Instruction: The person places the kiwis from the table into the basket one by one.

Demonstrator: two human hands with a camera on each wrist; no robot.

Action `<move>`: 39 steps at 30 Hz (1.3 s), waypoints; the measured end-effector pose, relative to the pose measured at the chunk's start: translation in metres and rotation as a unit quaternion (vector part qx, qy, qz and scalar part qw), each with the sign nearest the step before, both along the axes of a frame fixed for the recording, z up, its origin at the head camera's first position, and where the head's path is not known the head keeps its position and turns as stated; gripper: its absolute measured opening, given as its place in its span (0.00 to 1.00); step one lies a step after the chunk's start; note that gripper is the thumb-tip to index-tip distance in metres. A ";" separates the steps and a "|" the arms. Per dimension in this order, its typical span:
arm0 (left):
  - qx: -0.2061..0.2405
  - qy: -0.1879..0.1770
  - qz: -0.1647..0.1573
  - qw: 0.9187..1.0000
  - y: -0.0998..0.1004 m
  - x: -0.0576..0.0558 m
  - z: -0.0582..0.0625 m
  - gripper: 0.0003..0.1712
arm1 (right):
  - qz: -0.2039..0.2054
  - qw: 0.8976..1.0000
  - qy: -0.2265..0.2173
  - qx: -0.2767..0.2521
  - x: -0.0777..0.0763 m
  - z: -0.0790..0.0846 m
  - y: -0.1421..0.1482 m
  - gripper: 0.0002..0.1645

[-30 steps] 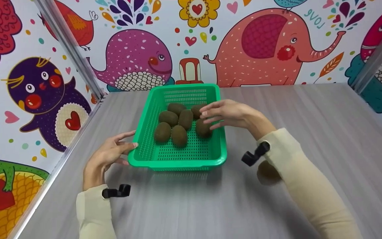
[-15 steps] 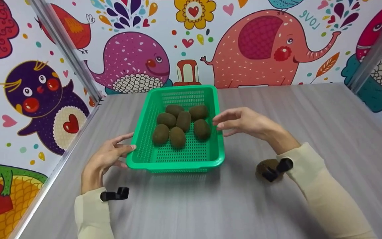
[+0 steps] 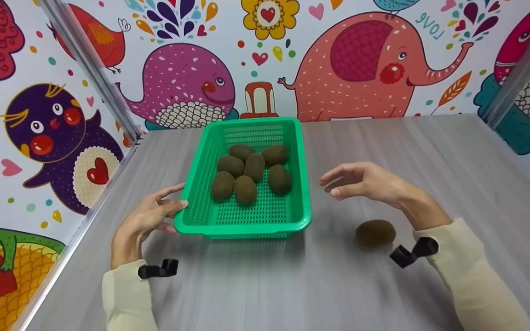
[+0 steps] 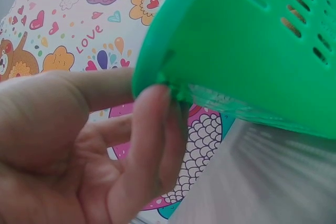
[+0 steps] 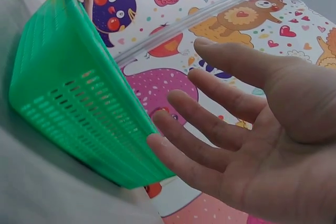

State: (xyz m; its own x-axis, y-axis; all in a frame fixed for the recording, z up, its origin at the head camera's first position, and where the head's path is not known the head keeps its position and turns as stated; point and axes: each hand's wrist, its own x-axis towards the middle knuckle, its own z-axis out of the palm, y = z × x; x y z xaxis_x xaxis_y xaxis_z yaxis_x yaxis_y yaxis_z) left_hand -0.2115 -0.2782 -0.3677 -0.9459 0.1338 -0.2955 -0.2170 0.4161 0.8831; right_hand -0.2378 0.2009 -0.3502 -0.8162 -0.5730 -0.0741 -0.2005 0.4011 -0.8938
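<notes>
A green plastic basket [image 3: 242, 227] stands on the table with several brown kiwifruit [image 3: 246, 190] lying inside. My left hand [image 3: 147, 216] holds its left rim near the front corner, thumb over the edge; the left wrist view has the fingers [image 4: 149, 129] tucked under the rim. To the right of the basket, my right hand [image 3: 375, 186] is held above the table, palm facing the basket and fingers loosely spread. Nothing is in that hand, as the right wrist view [image 5: 247, 135] confirms. A single kiwifruit [image 3: 375, 234] lies on the table below the right hand, near the wrist.
The grey wood-grain table [image 3: 256, 289] meets a cartoon-printed wall [image 3: 265, 59] behind the basket, with another printed panel [image 3: 58, 151] on the left. Metal posts [image 3: 101, 69] line the corners. Each sleeve carries a black wrist mount [image 3: 414, 253].
My right hand has moved from over the kiwifruit in the basket, out across the right rim and back toward me, uncovering the loose kiwifruit. The left hand keeps its hold on the rim.
</notes>
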 end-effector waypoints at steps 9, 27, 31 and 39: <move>0.002 0.005 -0.005 1.000 0.000 0.001 0.000 0.39 | 0.027 0.999 0.023 -0.003 0.007 -0.019 0.029 0.24; 0.000 0.004 -0.006 1.000 0.000 0.001 0.000 0.39 | 0.075 0.997 -0.001 0.010 0.000 -0.061 0.083 0.30; 0.001 0.002 -0.007 1.000 -0.001 0.000 0.000 0.40 | 0.078 0.997 -0.009 0.018 -0.003 -0.066 0.088 0.31; 0.001 0.000 -0.006 1.000 0.000 0.000 0.001 0.40 | 0.100 0.993 -0.009 0.056 -0.005 -0.074 0.095 0.34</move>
